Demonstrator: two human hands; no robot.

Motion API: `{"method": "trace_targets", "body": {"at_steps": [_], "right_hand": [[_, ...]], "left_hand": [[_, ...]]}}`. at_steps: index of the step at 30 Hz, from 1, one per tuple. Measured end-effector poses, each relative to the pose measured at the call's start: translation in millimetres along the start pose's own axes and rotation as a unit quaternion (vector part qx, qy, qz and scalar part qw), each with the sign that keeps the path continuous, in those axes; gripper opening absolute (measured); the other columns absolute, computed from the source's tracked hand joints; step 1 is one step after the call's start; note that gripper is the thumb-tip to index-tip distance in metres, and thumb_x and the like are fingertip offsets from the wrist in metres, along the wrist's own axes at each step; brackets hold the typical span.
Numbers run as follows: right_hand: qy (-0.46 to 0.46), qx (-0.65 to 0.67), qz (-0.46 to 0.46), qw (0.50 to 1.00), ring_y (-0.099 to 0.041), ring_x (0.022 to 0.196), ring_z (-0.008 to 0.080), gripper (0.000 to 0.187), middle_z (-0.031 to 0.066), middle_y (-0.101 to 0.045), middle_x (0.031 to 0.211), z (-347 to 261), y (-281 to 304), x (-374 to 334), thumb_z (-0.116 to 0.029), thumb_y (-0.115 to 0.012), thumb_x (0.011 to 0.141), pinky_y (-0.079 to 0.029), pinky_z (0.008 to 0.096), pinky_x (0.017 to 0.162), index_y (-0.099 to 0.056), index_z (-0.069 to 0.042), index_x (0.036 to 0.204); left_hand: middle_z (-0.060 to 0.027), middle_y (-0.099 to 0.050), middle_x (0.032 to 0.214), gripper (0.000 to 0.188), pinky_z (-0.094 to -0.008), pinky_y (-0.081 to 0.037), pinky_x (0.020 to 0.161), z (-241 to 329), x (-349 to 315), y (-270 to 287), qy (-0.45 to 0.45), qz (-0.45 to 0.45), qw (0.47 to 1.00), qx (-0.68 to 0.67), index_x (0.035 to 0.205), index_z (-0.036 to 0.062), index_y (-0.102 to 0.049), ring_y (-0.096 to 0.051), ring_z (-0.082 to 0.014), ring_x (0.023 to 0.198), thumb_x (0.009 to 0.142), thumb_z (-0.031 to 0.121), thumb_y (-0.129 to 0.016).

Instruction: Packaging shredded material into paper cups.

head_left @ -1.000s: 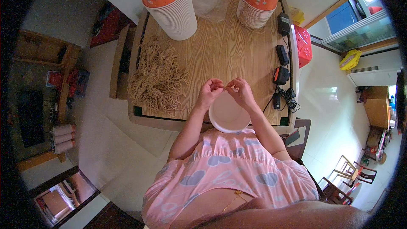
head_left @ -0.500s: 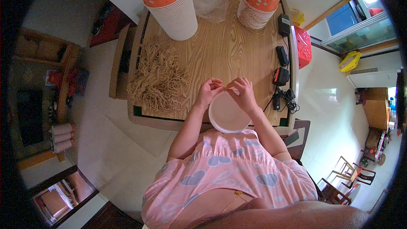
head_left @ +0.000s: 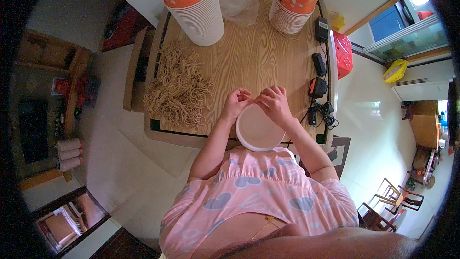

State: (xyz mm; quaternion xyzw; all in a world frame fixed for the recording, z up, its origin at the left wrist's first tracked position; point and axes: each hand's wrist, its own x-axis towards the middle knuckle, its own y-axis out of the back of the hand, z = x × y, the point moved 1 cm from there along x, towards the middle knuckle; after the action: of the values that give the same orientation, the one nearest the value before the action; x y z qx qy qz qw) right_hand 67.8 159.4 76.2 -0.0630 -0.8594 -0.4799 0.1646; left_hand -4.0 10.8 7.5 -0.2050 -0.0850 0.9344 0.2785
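A white paper bucket (head_left: 261,132) rests at the table's near edge against my body, its open mouth facing up toward me. Both hands meet at its far rim with fingertips close together. My left hand (head_left: 237,104) is closed in a pinch at the rim's far left. Just beside it, my right hand (head_left: 274,104) has its fingers bent and pinched over the rim's far right. Whatever is between the fingertips is too small and covered to make out. To the left lies a loose heap of tan twine strands (head_left: 179,88).
A tall stack of orange and white paper buckets (head_left: 196,17) stands at the far left, a shorter stack (head_left: 294,5) at the far right. Between them lies a clear plastic bag (head_left: 238,5). Black adapters (head_left: 317,87) and cables line the wooden table's (head_left: 244,52) right edge.
My right hand has shifted slightly, its fingers now turned more over the rim, and the right elbow has moved outward a little. The left hand and bucket stay nearly in place.
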Motion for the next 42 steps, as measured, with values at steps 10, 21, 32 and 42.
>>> {"method": "trace_targets", "body": {"at_steps": [10, 21, 32, 42], "right_hand": [[-0.217, 0.174, -0.241, 0.930, -0.054, 0.069, 0.0206, 0.012, 0.0065, -0.059, 0.075, 38.4, -22.0, 14.7, -0.018, -0.063, 0.071, -0.044, 0.0324, 0.062, -0.062, -0.007, 0.076], [-0.379, 0.469, -0.316, 0.732, -0.051, 0.064, 0.0075, 0.021, -0.0003, -0.056, 0.071, 42.5, -16.4, 23.7, -0.024, -0.054, 0.084, -0.041, 0.0217, 0.055, -0.060, -0.004, 0.080], [-0.262, 0.353, -0.170, 0.882, -0.052, 0.076, 0.0064, 0.012, -0.0003, -0.059, 0.081, 15.9, -14.4, 0.4, -0.009, -0.062, 0.079, -0.042, 0.0220, 0.067, -0.057, -0.003, 0.088], [-0.248, 0.293, -0.072, 0.921, -0.053, 0.071, 0.0075, 0.007, 0.0004, -0.060, 0.073, 19.7, -28.7, -5.1, -0.009, -0.061, 0.079, -0.043, 0.0233, 0.064, -0.060, -0.003, 0.083]], "left_hand": [[-0.0023, -0.059, 0.084, 0.027, -0.0251, -0.046, 0.068, 3.0, 0.2, -7.7, -0.030, 0.008, 0.994, 0.106, 0.091, 0.0058, -0.054, -0.056, -0.0109, 0.077, 0.069, 0.004, -0.070], [-0.0028, -0.061, 0.079, 0.018, -0.0243, -0.047, 0.067, 1.7, -0.7, -9.7, -0.048, 0.018, 0.996, 0.070, 0.086, 0.0044, -0.055, -0.056, -0.0100, 0.073, 0.073, 0.005, -0.068], [-0.0006, -0.058, 0.080, 0.016, -0.0252, -0.046, 0.068, -8.0, -2.6, 1.3, -0.006, 0.028, 1.000, 0.007, 0.085, 0.0060, -0.056, -0.055, -0.0106, 0.074, 0.073, 0.001, -0.065], [-0.0045, -0.062, 0.079, 0.017, -0.0238, -0.047, 0.065, -9.0, -1.0, -0.3, -0.045, 0.016, 0.999, -0.001, 0.088, 0.0029, -0.059, -0.057, -0.0108, 0.072, 0.074, 0.007, -0.067]]}}
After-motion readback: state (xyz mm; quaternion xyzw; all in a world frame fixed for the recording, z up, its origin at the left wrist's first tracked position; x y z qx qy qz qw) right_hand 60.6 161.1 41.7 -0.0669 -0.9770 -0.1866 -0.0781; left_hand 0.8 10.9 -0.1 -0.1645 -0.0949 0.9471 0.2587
